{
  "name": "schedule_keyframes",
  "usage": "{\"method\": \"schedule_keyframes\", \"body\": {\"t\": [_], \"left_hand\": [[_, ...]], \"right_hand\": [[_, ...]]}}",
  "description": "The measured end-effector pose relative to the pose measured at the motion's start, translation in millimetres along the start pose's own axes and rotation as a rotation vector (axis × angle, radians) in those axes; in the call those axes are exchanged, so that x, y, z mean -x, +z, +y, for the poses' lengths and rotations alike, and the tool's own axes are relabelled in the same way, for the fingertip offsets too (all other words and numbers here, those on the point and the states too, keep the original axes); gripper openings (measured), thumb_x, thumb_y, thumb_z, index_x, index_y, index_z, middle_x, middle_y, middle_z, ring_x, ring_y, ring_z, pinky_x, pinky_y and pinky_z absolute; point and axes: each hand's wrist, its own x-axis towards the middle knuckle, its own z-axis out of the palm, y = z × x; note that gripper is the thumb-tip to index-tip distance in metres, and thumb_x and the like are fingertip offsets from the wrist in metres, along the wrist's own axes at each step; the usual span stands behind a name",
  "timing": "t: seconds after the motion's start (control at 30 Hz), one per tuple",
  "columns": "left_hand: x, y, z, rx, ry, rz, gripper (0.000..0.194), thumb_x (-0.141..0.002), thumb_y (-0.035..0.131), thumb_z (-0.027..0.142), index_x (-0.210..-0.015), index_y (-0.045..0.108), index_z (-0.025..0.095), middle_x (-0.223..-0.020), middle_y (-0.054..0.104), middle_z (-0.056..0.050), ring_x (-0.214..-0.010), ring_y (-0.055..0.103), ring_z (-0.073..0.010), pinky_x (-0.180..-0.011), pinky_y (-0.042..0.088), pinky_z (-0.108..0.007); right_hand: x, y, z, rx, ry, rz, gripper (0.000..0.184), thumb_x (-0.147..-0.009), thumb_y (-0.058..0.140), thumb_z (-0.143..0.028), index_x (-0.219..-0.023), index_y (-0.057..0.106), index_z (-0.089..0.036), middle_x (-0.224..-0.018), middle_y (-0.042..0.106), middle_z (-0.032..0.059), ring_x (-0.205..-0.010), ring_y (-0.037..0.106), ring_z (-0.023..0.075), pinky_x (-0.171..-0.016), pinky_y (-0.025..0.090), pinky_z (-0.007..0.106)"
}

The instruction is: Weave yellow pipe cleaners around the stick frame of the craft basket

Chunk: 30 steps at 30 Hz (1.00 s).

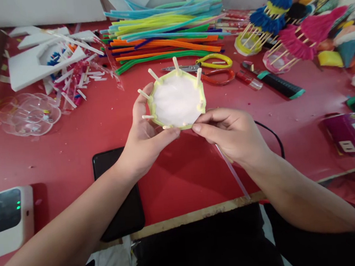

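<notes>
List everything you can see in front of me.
Disc: one, white, yellow-green rim with pale pegs, centre
Stick: one, clear, front centre
Pipe cleaners: many, multicoloured, back centre
Scissors or pliers: count unclear, yellow and red handles, behind disc
Knife: one, black and green, right
Tasselled models: at least two, blue and pink, back right
Box: one, purple, right
Foam pieces: several, white, back left
Tray: one, clear, left
Phone: one, black, front
Gadget: one, white, front left
Table: one, red, underneath
Left hand: one, bare, holding disc
Right hand: one, bare, pinching disc's rim
</notes>
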Motion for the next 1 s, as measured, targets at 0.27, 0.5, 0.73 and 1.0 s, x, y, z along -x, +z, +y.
{"method": "schedule_keyframes", "body": {"t": [0.27,0.5,0.73,1.0], "left_hand": [[0.3,3.3,1.5,0.009,-0.002,0.054,0.109,-0.067,0.089,0.023,-0.157,0.032,0.045,-0.154,0.054,-0.004,-0.124,0.067,-0.0271,-0.102,0.060,-0.042],[3.7,8.5,7.7,0.060,-0.049,0.102,0.110,-0.066,0.091,0.019,-0.157,0.035,0.042,-0.149,0.058,-0.006,-0.123,0.068,-0.0275,-0.098,0.061,-0.037],[5.0,5.0,6.7,0.069,-0.052,0.093,0.106,-0.068,0.090,0.013,-0.155,0.037,0.041,-0.151,0.059,-0.002,-0.111,0.070,-0.0212,-0.097,0.060,-0.036],[5.3,6.4,7.2,0.048,-0.046,0.114,0.102,-0.068,0.090,0.016,-0.153,0.038,0.040,-0.158,0.052,-0.003,-0.119,0.068,-0.0247,-0.097,0.060,-0.038]], "right_hand": [[-0.4,1.8,1.4,-0.026,0.023,0.001,0.012,-0.080,0.079,-0.033,-0.079,0.079,-0.021,-0.073,0.071,-0.0003,-0.060,0.054,0.0088,-0.054,0.041,0.024],[0.9,0.7,3.3,0.019,0.027,-0.007,0.016,-0.082,0.079,-0.039,-0.082,0.079,-0.022,-0.077,0.072,0.0011,-0.066,0.057,0.0117,-0.057,0.043,0.025],[0.2,1.3,2.5,0.059,0.009,-0.005,0.015,-0.082,0.078,-0.037,-0.080,0.079,-0.022,-0.075,0.072,0.0012,-0.063,0.056,0.0118,-0.055,0.042,0.026],[1.3,2.1,2.3,0.074,-0.004,-0.009,0.013,-0.083,0.077,-0.036,-0.081,0.079,-0.022,-0.078,0.074,0.0020,-0.065,0.059,0.0126,-0.056,0.044,0.026]]}}
